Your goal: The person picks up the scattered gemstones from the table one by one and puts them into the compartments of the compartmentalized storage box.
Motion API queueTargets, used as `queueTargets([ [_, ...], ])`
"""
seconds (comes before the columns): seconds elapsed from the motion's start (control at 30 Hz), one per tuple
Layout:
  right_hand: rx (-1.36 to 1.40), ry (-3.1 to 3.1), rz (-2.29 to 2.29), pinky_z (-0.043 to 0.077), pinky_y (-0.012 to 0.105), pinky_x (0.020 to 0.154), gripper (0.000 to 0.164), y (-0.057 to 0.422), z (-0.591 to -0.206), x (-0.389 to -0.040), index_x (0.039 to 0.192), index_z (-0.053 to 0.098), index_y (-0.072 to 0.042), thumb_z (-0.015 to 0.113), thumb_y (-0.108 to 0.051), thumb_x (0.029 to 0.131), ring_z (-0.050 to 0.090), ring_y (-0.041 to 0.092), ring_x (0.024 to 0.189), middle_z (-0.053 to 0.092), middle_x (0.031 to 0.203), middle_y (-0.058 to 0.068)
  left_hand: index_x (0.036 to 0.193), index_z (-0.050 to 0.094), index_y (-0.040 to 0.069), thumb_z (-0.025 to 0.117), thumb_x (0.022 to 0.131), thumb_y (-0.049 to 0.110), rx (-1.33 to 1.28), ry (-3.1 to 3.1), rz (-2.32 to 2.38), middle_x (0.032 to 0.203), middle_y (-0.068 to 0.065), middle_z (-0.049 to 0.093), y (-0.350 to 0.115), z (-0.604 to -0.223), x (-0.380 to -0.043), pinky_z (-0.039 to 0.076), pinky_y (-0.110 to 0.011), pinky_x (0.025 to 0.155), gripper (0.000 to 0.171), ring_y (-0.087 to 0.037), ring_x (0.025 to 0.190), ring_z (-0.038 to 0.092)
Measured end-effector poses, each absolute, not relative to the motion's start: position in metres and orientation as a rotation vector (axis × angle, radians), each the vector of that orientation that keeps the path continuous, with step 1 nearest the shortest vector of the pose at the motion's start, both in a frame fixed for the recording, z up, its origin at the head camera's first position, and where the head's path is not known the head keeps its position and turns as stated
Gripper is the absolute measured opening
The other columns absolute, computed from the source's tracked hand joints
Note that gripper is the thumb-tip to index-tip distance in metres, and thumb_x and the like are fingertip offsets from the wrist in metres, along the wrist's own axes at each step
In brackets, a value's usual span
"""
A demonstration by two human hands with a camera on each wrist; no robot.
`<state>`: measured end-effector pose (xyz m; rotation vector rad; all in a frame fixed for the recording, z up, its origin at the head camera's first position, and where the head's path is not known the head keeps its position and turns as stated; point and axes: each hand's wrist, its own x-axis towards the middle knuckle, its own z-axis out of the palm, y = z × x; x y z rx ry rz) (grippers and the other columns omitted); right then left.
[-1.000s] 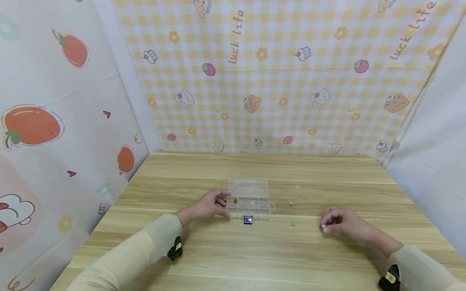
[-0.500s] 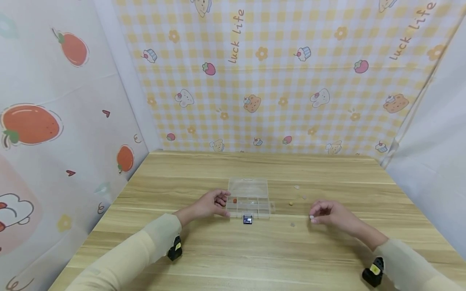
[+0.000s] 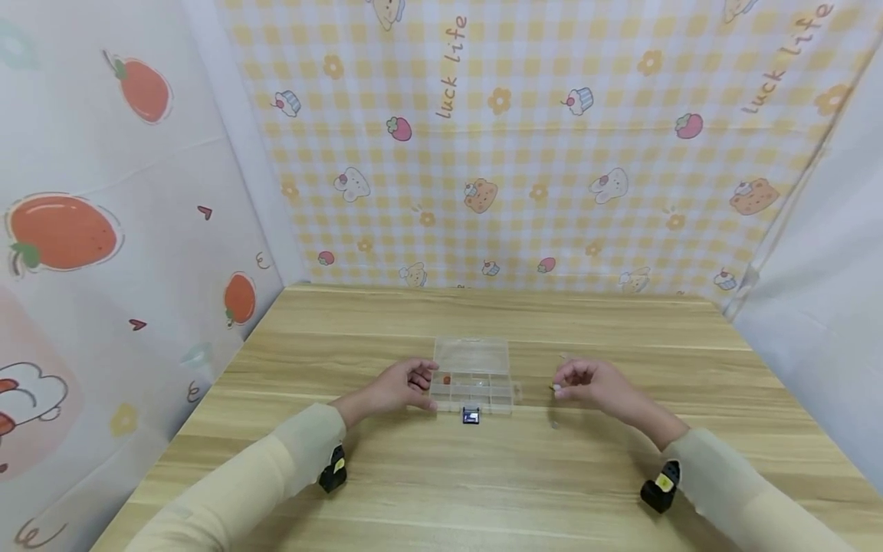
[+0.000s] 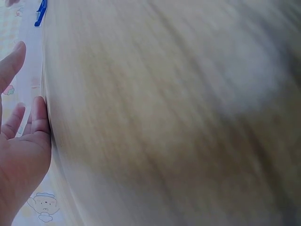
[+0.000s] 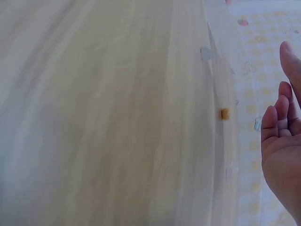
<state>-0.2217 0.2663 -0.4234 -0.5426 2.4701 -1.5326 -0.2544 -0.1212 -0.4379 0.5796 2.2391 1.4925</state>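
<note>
A clear plastic compartment box (image 3: pixel 441 408) lies in the middle of the table, its lid (image 3: pixel 472 355) folded back and a blue latch (image 3: pixel 471 416) at the front. In the upper left compartment is a small orange piece (image 3: pixel 447 380). My left hand (image 3: pixel 398 386) rests at the box's left side, thumb at the front corner and index finger near the hinge. To the right of the box, my right hand (image 3: pixel 600 386) pinches a tiny whitish piece (image 3: pixel 556 388) between thumb and index finger. Those fingertips are just above an amber bead (image 5: pixel 225 114) on the table.
A small grey piece (image 3: pixel 554 424) lies in front of the right fingertips, and a pale one (image 3: pixel 562 356) behind them. The right wrist view shows a pinkish piece (image 5: pixel 229 172) past the amber bead. A yellow checked cloth (image 3: pixel 538 153) hangs behind the table (image 3: pixel 386 483).
My right hand has moved left and away from me with the whitish piece, from the right side of the table to the amber bead. The left hand and box have stayed put.
</note>
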Motion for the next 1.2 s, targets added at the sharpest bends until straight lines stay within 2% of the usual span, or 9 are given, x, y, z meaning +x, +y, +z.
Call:
queueTargets([
  [0.2,-0.546,2.477,-1.585,0.046,0.026,0.072,0.026,0.252,-0.426,-0.233,0.1,0.068,0.005,0.077,-0.012,0.083,0.05,0.02,0.086,0.06,0.103,0.011,0.135,0.046,-0.008,0.082,0.075,0.001,0.594,2.251,1.487,0.114,-0.016,0.052,-0.121,-0.44,-0.256,0.048,-0.033,0.087,0.071,-0.028,0.102,0.052],
  [0.47,-0.515,2.506,-1.627,0.045,0.025,0.07,0.019,0.233,-0.427,-0.244,0.096,0.071,-0.002,0.079,-0.013,0.082,0.051,0.019,0.085,0.063,0.103,0.008,0.135,0.047,-0.007,0.083,0.075,0.001,0.585,2.256,1.487,0.114,-0.016,0.052,-0.121,-0.439,-0.255,0.048,-0.033,0.087,0.07,-0.027,0.102,0.052],
  [0.93,-0.568,2.545,-1.588,0.043,0.023,0.066,0.018,0.208,-0.432,-0.255,0.093,0.072,-0.002,0.08,-0.008,0.079,0.051,0.018,0.078,0.065,0.095,0.006,0.135,0.047,-0.006,0.083,0.075,0.003,0.581,2.268,1.474,0.113,-0.014,0.052,-0.122,-0.44,-0.257,0.048,-0.031,0.086,0.071,-0.024,0.1,0.052],
  [1.2,-0.619,2.504,-1.569,0.042,0.024,0.065,0.015,0.198,-0.434,-0.257,0.094,0.072,-0.001,0.078,-0.006,0.081,0.05,0.019,0.078,0.064,0.094,0.006,0.136,0.047,-0.005,0.084,0.074,0.004,0.577,2.267,1.469,0.115,-0.014,0.052,-0.121,-0.441,-0.257,0.048,-0.03,0.086,0.072,-0.024,0.1,0.052],
])
